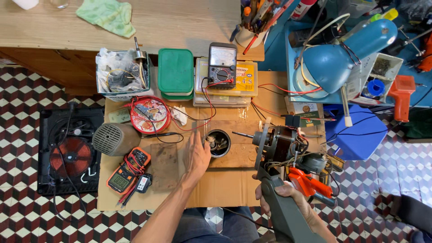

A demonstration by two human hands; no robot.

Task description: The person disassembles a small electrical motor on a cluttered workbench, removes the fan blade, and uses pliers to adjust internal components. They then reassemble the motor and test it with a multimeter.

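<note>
Head view, looking down on a cluttered counter covered with cardboard.

Left hand: open, fingers extended, palm down on the cardboard, fingertips just beside a small round cup holding metal bits. Cup standing on a wooden board at the counter's centre.

Right hand: closed around the grey stand of a fan motor, at the near right edge of the counter. Motor held above the board's right end, shaft pointing left toward the cup, loose wires trailing to the right. Orange-handled pliers just right of the stand.

Left of the open hand: grey grille housing, orange multimeter with leads, red wire coil. Further left, on the tiled floor, a black cooktop base with a copper-coloured coil.

Far side of the counter: box of scraps, green lidded container, analogue meter lying on a yellow parts case, red and black leads running toward the board.

Right: blue desk lamp, orange glue gun, cup of pens.

Top: wooden desk with a green cloth.
</note>
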